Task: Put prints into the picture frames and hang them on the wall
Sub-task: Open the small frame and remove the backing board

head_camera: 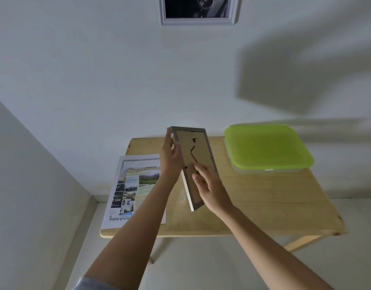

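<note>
Two bare forearms reach forward from the lower edge, a grey sleeve [90, 284] showing at the left elbow; both hands meet at the frame [198, 146], which is held up above the table [264, 206], tilted, with its brown backing turned to the camera. Left hand [170, 158] clasps the frame's left edge near the top, fingers lying behind the rim and thumb over it; right hand [209, 185] lies on the lower part of the backing, its fingers spread and nearly straight, the fingertips touching the board by the cut-out stand. Left of the hands a print [134, 185] lies flat on the table, its left edge hanging past the tabletop; at the far right corner sits a box [268, 170] with a green lid [268, 147]; high on the wall [96, 70] hangs a white frame [198, 21] with a dark picture.
</note>
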A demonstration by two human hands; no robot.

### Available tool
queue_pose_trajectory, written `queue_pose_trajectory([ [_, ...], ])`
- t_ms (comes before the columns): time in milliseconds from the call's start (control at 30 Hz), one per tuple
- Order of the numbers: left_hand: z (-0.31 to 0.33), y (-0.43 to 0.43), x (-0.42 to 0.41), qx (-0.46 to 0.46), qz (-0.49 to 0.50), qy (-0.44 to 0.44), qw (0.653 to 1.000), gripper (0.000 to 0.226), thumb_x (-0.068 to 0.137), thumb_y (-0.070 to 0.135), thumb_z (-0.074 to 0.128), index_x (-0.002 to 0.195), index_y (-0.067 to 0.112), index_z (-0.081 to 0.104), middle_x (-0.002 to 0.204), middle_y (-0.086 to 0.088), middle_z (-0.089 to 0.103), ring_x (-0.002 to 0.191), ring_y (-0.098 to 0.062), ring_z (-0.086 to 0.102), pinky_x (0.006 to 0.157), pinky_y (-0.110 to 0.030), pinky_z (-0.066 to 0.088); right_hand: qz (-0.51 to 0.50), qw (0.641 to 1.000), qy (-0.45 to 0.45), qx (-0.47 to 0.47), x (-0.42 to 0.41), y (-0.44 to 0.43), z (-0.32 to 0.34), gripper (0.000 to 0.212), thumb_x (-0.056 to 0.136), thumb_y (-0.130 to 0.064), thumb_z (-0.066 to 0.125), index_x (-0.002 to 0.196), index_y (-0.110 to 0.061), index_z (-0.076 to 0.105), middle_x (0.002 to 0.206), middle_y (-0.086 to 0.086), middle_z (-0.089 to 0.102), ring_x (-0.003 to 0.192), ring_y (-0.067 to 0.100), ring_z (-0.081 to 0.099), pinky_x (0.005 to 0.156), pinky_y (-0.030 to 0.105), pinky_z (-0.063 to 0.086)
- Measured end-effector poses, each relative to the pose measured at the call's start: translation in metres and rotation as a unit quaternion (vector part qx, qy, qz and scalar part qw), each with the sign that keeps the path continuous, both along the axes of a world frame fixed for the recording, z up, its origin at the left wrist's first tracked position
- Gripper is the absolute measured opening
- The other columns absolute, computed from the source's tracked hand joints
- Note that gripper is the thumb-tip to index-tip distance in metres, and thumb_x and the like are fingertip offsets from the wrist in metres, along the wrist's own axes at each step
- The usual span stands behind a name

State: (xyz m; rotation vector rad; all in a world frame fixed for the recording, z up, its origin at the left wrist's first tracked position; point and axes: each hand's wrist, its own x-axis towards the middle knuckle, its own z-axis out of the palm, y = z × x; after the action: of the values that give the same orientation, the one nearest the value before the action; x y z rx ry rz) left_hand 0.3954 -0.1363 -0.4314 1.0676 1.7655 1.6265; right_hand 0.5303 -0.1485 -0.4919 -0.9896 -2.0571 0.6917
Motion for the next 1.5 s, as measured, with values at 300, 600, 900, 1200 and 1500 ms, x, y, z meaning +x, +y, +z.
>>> queue_pose_trajectory([
  [300, -0.046, -0.019, -0.036, -0.037, -0.025, -0.205, 0.978, 0.040, 0.097, 0.006, 0.039, 0.135, 0.020, 0.042, 0.062, 0.009, 0.055, 0.050, -0.004, 0.049, 0.048, -0.018, 0.043, -0.169, 0.985, -0.046, 0.007, 0.030, 0.033, -0.032, 0.035, 0.089, -0.007, 0.054, 0.124, -0.009, 0.057, 0.114, 0.011, 0.055, 0.105, 0.025, 0.050, 0.088, 0.028, 0.041],
  [600, -0.087, -0.021, -0.022, -0.083, -0.059, -0.277, 0.956, 0.041, 0.099, 0.011, 0.036, 0.135, 0.029, 0.040, 0.086, -0.002, 0.062, 0.062, -0.009, 0.057, 0.057, -0.024, 0.050, -0.164, 0.886, 0.206, -0.382, 0.059, 0.027, -0.074, 0.037, 0.095, -0.012, 0.047, 0.129, -0.026, 0.051, 0.074, 0.001, 0.059, 0.074, 0.018, 0.051, 0.067, 0.028, 0.041],
  [900, -0.137, -0.041, 0.010, -0.188, -0.102, -0.128, 0.968, 0.035, 0.098, 0.009, 0.039, 0.131, 0.011, 0.050, 0.126, -0.004, 0.056, 0.112, -0.016, 0.053, 0.093, -0.026, 0.046, -0.272, 0.882, 0.160, -0.350, 0.072, 0.021, -0.097, 0.042, 0.097, -0.014, 0.043, 0.139, -0.015, 0.039, 0.094, -0.003, 0.056, 0.083, 0.008, 0.049, 0.066, 0.011, 0.038],
  [1200, -0.166, -0.062, 0.016, -0.262, -0.068, 0.029, 0.962, 0.042, 0.097, 0.014, 0.043, 0.138, 0.010, 0.040, 0.130, -0.006, 0.045, 0.104, -0.010, 0.047, 0.087, -0.022, 0.038, -0.192, 0.923, -0.020, -0.332, 0.076, 0.015, -0.107, 0.045, 0.098, -0.017, 0.041, 0.142, -0.012, 0.032, 0.140, 0.006, 0.045, 0.123, 0.019, 0.046, 0.092, 0.017, 0.035],
  [1500, -0.182, -0.069, 0.006, -0.264, -0.063, 0.074, 0.960, 0.043, 0.093, 0.010, 0.051, 0.135, 0.007, 0.044, 0.130, -0.006, 0.041, 0.101, -0.010, 0.048, 0.090, -0.019, 0.038, -0.189, 0.944, -0.105, -0.249, 0.063, 0.019, -0.116, 0.046, 0.096, -0.011, 0.044, 0.141, -0.007, 0.034, 0.116, 0.016, 0.045, 0.091, 0.016, 0.044, 0.078, 0.011, 0.027],
])
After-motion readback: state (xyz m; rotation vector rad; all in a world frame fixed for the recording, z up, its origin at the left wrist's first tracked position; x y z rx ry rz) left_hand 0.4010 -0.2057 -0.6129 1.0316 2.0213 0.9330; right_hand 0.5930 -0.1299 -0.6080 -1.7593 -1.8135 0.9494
